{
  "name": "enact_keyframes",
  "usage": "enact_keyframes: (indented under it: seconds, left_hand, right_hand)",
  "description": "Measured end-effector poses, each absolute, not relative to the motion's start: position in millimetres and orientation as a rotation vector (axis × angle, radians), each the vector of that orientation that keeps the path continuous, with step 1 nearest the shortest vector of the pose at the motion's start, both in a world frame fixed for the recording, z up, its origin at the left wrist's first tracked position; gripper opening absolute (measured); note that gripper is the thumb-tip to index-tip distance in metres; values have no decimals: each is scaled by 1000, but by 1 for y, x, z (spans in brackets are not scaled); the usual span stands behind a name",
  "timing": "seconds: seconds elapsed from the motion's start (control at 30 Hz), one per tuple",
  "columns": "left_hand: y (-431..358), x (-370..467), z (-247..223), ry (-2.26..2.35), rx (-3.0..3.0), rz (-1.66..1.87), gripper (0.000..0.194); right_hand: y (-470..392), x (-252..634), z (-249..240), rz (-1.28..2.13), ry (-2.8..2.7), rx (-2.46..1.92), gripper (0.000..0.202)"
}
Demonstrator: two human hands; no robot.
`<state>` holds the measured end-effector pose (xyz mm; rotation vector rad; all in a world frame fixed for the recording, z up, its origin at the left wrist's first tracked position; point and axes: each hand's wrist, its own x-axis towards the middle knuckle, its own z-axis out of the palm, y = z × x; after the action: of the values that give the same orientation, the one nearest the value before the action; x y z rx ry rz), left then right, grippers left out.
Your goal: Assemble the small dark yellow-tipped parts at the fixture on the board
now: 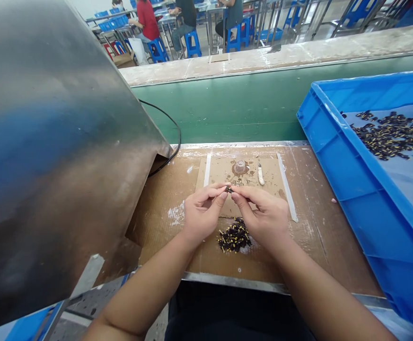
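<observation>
My left hand [202,210] and my right hand [263,213] meet over the cardboard, fingertips pinched on one small black part [229,189]. Its exact kind is too small to make out. Just below my hands lies a heap of small black and yellow parts [233,237], partly covered by my right hand. Beyond my fingers stands a small clear cup [240,166] in a brown stained patch. To its right is a thin white-handled tool [260,175], whose tip is hard to see.
A blue crate [341,156] at the right holds many black and yellow parts [391,135] on a white sheet. A large metal housing [60,156] fills the left side, with a black cable [178,128] behind it. A green wall [227,104] borders the back; people sit beyond.
</observation>
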<state>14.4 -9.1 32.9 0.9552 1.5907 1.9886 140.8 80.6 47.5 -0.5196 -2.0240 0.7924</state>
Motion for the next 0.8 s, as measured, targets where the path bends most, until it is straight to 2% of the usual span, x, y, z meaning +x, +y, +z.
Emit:
enact_keyframes:
  seconds: [0.3,0.6,0.8]
  left_hand:
    - [-10,16,34,1860,1194,1983,17]
    - [-11,17,33,1869,1175,2020,15]
    - [-14,15,31,1827,1254,1968,21]
  right_hand:
    - [83,141,47,593,-2035,-415,21]
    - [76,141,45,555,-1993,-367,25]
    - [75,141,48,555,-1933,-314,31]
